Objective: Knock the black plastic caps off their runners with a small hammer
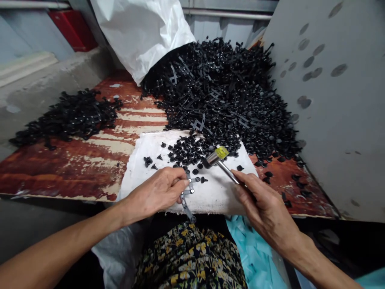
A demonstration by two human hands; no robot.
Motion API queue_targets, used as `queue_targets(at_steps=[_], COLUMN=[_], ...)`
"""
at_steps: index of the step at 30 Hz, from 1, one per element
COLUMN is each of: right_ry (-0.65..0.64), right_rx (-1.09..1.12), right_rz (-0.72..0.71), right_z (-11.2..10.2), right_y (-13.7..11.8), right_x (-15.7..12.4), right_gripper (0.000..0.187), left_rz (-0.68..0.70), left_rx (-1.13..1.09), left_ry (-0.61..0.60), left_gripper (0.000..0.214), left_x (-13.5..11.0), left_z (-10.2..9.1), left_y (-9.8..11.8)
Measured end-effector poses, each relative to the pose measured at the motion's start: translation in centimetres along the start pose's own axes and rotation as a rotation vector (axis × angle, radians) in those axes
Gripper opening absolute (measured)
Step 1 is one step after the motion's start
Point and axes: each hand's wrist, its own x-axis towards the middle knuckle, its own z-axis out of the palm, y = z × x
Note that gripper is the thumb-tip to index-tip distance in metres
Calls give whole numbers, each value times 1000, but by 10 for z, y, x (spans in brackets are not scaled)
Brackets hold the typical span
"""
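My left hand [167, 188] pinches a grey jointed linkage [189, 192], whose riveted arms stick out past the fingertips and hang toward the cloth's front edge. In my right hand [261, 200] is a small hammer [224, 165] with a metal handle; its head has a yellow face at one end and a dark face at the other. The head is raised above the white cloth [216, 196]. Small black mushroom-headed pieces [188, 150] lie scattered on the cloth just beyond my left hand. One such piece [203, 179] lies beside the linkage.
A large heap of black parts and linkages [219, 88] spills from a white sack [147, 36]. On the left of the worn red-brown table [102, 176] sits a smaller black pile [75, 112]. A spotted grey panel [337, 104] stands at right. Turquoise material [255, 253] lies below the table.
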Motion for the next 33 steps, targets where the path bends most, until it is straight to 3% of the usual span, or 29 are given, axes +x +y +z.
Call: queue_targets(at_steps=[5, 10, 14, 20, 33], right_ry=[38, 54, 85, 103, 83], right_rx=[51, 132, 203, 229, 242], right_rz=[43, 200, 282, 339, 336], right_z=[-1, -1, 0, 2, 2], right_y=[-3, -4, -4, -3, 0], right_x=[-8, -17, -21, -22, -24], right_gripper=[27, 25, 26, 26, 31], left_rz=[81, 32, -63, -140, -198], left_rx=[131, 167, 36, -151, -207], left_ry=[11, 0, -14, -31, -25], left_gripper=[25, 26, 26, 25, 23], left_x=[13, 6, -5, -1, 2], left_z=[5, 1, -1, 0, 1], left_y=[13, 10, 1, -1, 9])
